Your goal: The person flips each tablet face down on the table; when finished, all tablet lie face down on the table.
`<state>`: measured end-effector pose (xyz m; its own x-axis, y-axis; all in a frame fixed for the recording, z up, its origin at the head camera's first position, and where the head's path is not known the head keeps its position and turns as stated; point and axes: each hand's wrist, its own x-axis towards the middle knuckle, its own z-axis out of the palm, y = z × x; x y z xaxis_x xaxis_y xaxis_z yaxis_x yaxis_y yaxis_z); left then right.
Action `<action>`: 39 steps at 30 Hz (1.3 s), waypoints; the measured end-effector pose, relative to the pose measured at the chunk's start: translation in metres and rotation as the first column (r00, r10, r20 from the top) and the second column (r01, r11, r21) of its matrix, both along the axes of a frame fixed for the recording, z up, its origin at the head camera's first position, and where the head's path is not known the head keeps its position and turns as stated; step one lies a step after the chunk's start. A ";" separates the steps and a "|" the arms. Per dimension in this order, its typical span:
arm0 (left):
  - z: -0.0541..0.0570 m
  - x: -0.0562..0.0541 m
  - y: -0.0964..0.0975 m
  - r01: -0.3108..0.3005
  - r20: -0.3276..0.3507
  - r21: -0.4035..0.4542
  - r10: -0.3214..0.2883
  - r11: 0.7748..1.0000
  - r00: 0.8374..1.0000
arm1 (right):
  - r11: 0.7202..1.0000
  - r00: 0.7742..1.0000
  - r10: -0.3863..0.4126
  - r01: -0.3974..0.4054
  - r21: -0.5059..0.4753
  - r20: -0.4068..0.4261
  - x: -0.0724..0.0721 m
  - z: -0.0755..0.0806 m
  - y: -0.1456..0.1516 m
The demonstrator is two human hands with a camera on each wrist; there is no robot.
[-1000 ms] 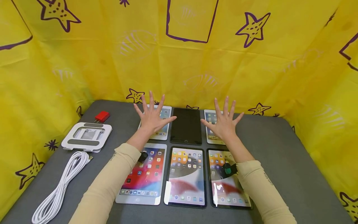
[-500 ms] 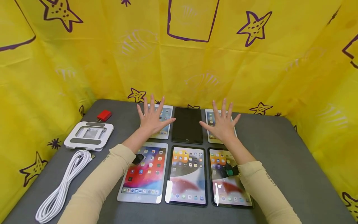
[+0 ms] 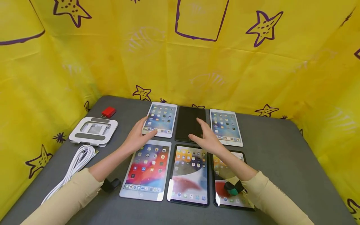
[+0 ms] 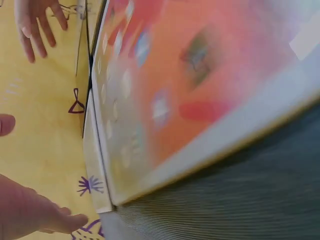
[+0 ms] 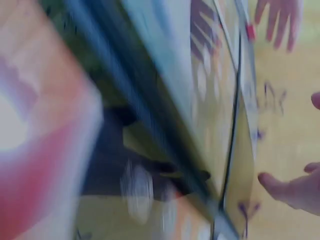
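The backdrop (image 3: 180, 68) is yellow with purple starfish outlines (image 3: 264, 28). The tabletop (image 3: 281, 165) is grey. The tablet (image 3: 186, 122) at frame centre is black.

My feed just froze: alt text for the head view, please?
A person's left hand is at the back-left tablet and their right hand over the dark-screened tablet, among six tablets in two rows on a gray table. To the left lie a white stand, red plug and bundled white cable; yellow cloth hangs behind.

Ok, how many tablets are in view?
6: far left tablet, far middle tablet, far right tablet, near left tablet, near middle tablet and near right tablet, which is partly behind the right arm. No others show.
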<state>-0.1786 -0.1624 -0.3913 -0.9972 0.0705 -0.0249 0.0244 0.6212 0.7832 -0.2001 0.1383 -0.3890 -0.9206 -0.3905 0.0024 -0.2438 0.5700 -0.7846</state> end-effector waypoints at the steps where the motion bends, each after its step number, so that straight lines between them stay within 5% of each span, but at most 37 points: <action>1: 0.000 0.006 -0.003 -0.012 0.045 0.032 0.011 0.999 0.999 | 0.999 0.998 0.010 -0.007 -0.045 0.063 0.006 0.001 -0.005; 6: 0.004 0.032 -0.016 -0.080 0.259 0.184 0.030 0.980 0.965 | 0.970 0.944 0.077 0.004 -0.245 0.321 0.029 -0.001 -0.027; 11: 0.007 0.052 -0.030 -0.122 0.398 0.343 -0.026 0.932 0.917 | 0.912 0.857 0.196 0.019 -0.409 0.476 0.050 -0.006 -0.044; 16: 0.006 0.068 -0.040 -0.140 0.458 0.467 -0.103 0.873 0.883 | 0.858 0.752 0.308 0.045 -0.511 0.583 0.072 -0.005 -0.054; 21: 0.008 0.077 -0.048 -0.150 0.491 0.523 -0.152 0.839 0.858 | 0.827 0.666 0.346 0.116 -0.551 0.660 0.086 -0.001 -0.061; 28: 0.008 0.077 -0.054 -0.172 0.515 0.577 -0.193 0.798 0.835 | 0.806 0.631 0.345 0.180 -0.564 0.695 0.094 0.004 -0.066; 39: 0.005 0.073 -0.056 -0.224 0.553 0.569 -0.166 0.791 0.816 | 0.796 0.623 0.351 0.194 -0.573 0.699 0.096 0.003 -0.068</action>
